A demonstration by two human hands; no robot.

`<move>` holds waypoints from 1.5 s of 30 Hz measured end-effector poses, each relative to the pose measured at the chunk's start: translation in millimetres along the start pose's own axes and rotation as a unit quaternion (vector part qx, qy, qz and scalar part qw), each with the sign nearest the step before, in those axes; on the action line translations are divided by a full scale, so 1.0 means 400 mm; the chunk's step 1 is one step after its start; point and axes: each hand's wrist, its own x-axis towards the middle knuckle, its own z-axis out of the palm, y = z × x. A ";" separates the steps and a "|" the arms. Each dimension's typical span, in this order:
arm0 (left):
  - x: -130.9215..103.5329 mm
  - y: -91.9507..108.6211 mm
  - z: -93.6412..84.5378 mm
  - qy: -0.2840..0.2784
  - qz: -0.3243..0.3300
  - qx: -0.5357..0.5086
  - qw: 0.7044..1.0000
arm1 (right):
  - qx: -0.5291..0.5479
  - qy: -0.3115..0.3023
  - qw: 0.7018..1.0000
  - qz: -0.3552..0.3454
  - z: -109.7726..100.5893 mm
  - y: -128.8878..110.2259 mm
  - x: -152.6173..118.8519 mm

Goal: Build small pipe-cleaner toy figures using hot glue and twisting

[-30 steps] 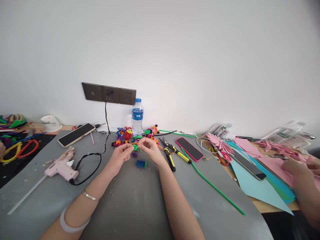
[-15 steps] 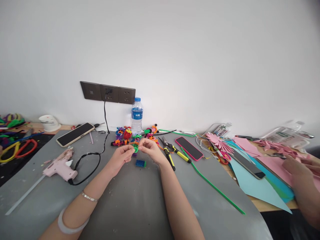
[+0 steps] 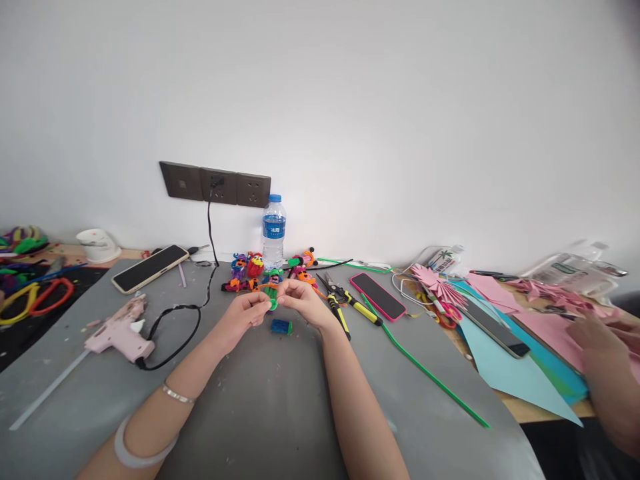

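Note:
My left hand (image 3: pixel 246 309) and my right hand (image 3: pixel 301 298) meet above the grey mat (image 3: pixel 260 400), and both pinch a small green pipe-cleaner piece (image 3: pixel 271 299) between their fingertips. Just below the hands a small blue block (image 3: pixel 281 326) lies on the mat. Behind them stands a cluster of colourful pipe-cleaner figures (image 3: pixel 255 268) in front of a water bottle (image 3: pixel 275 231).
A pink glue gun (image 3: pixel 120 331) with a black cord lies left, near a phone (image 3: pixel 150 267). Yellow-handled pliers (image 3: pixel 345 307), a pink-cased phone (image 3: pixel 378 296) and a long green pipe cleaner (image 3: pixel 425 373) lie right. Another person's hand (image 3: pixel 603 347) rests on pink and blue paper sheets.
My hands have stayed together on the green piece, with only small finger movement. The other person's hand at the right has shifted slightly.

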 end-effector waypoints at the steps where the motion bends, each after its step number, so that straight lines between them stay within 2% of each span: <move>1: 0.000 0.000 -0.001 -0.003 -0.001 0.000 1.000 | 0.000 -0.003 1.000 0.000 0.000 0.000 0.000; 28: -0.008 0.006 -0.001 -0.065 -0.038 -0.027 0.997 | -0.007 -0.056 0.998 0.032 -0.013 0.005 -0.006; 45: -0.011 0.007 -0.001 -0.111 -0.047 -0.053 0.991 | 0.048 -0.097 0.993 0.044 -0.007 0.006 -0.005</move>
